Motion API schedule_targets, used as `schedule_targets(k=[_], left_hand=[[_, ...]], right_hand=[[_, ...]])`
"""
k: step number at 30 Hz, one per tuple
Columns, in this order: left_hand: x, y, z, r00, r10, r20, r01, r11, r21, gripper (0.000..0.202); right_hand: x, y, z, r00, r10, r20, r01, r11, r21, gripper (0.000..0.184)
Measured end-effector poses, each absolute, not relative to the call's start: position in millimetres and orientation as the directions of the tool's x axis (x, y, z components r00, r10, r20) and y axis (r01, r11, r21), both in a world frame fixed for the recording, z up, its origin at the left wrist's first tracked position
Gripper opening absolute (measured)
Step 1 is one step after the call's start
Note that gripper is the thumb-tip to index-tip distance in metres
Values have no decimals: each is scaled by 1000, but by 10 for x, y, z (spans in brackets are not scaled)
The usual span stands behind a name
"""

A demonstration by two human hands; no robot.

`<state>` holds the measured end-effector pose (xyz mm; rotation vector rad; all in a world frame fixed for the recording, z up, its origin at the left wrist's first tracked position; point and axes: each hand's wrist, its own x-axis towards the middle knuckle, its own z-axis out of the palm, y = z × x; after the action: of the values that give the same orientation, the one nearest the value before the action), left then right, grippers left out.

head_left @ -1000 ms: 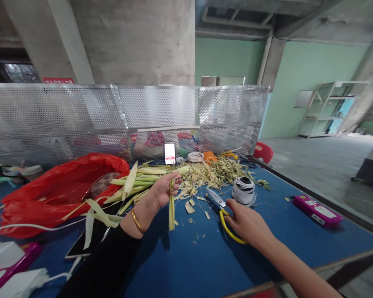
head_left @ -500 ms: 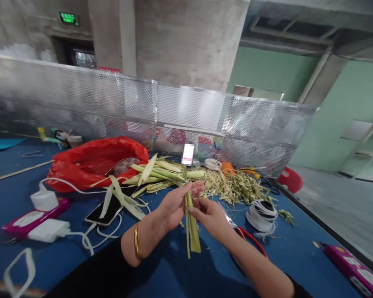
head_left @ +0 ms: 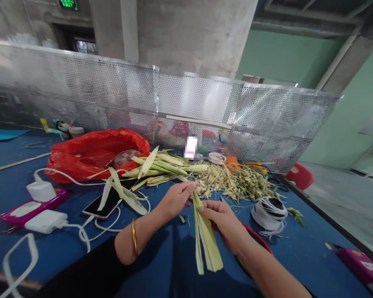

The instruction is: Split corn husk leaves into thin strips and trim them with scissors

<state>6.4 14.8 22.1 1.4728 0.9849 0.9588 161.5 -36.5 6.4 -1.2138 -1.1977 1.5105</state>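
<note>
My left hand (head_left: 176, 198), with a gold bangle on its wrist, pinches the top of a small bundle of pale green leaf strips (head_left: 207, 240). My right hand (head_left: 221, 220) grips the same strips just below, fingers curled round them. The strips hang down and fan out toward me over the blue table (head_left: 161, 269). Behind my hands lies a pile of long green leaves (head_left: 161, 167), and to its right a heap of leaf trimmings (head_left: 236, 182). Red-handled scissors (head_left: 257, 240) lie partly hidden under my right forearm.
A red plastic bag (head_left: 93, 155) sits at the back left. A phone (head_left: 107, 203), white chargers (head_left: 46, 221) with cables and a pink case (head_left: 27, 207) lie at the left. A white cord spool (head_left: 269, 209) stands at the right; another pink case (head_left: 362, 265) is far right. A perforated metal screen (head_left: 205, 111) closes the back.
My right hand left the scissors and came across to grip the leaf strips with the left. The strips now hang lower and fan wider. The view turned left.
</note>
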Motion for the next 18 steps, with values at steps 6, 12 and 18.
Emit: schedule_targets(k=[6,12,18], left_hand=[[76,173,139,417,881,-223,-266,352,897,22],[86,174,98,477,832,-283,-309,461,832,23],[120,143,36,545,746,-384,-260,585,768,25]], right_hand=[[1671,-418,126,-275,955,-115,-89,-144,-986,37],[1801,-402,255,-229,973,-10,-194,-55,-979,27],[1876,-372,316,-118,993,-12,-449,-64,-891,26]])
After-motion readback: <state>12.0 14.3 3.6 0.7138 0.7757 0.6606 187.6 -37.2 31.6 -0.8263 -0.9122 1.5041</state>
